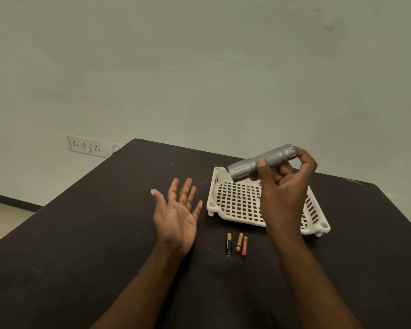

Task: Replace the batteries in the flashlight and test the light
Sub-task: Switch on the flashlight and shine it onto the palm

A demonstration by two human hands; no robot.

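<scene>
head | right hand [282, 184] grips torch [261, 161] right of centre, above tray [212, 198], tilted lens-end down-left, likely to tip contents out | left hand [176, 210] empty, palm up, fingers spread at centre, likely as catcher | three batteries [237, 244] side by side on tabletop [81, 233], lower centre, within reach

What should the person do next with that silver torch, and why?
Probably bring the open left hand up to the ribbed silver metal flashlight gripped in the right hand and unscrew an end: both ends look closed, while three small batteries lie on the black table.
</scene>
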